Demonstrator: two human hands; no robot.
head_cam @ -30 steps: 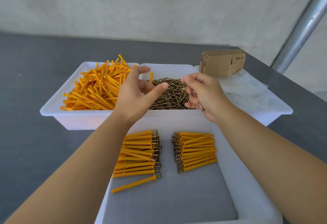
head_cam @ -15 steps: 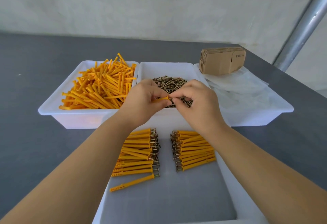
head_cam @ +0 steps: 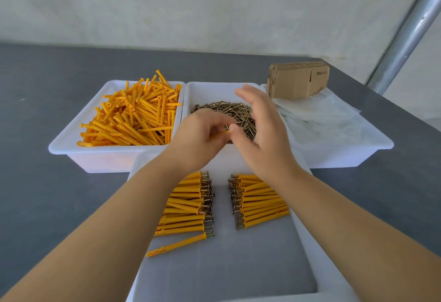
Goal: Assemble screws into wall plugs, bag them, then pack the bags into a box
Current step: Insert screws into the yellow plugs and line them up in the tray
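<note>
My left hand (head_cam: pixel 198 144) pinches one orange wall plug (head_cam: pixel 218 134) over the front wall of the screw bin (head_cam: pixel 214 87). My right hand (head_cam: pixel 262 139) is beside it with fingers spread and straight, its thumb tip at the plug's right end. Whether a screw sits in that plug is hidden. Loose brass screws (head_cam: pixel 229 108) lie behind the hands. Loose orange plugs (head_cam: pixel 133 115) fill the left bin (head_cam: pixel 69 134). In the near tray (head_cam: pixel 226 266) lie two rows of assembled plugs, left (head_cam: pixel 188 204) and right (head_cam: pixel 260 201), plus a single one (head_cam: pixel 176 245).
Clear plastic bags (head_cam: pixel 317 120) lie in the right bin. A stack of flat cardboard boxes (head_cam: pixel 298 82) stands behind them. A metal pole (head_cam: pixel 410 29) rises at the far right. All bins sit on a grey table (head_cam: pixel 47 194).
The hands came together over the screw bin, left with a plug and right with a screw. Now the right hand's fingers have spread open, with only the thumb at the plug's end.
</note>
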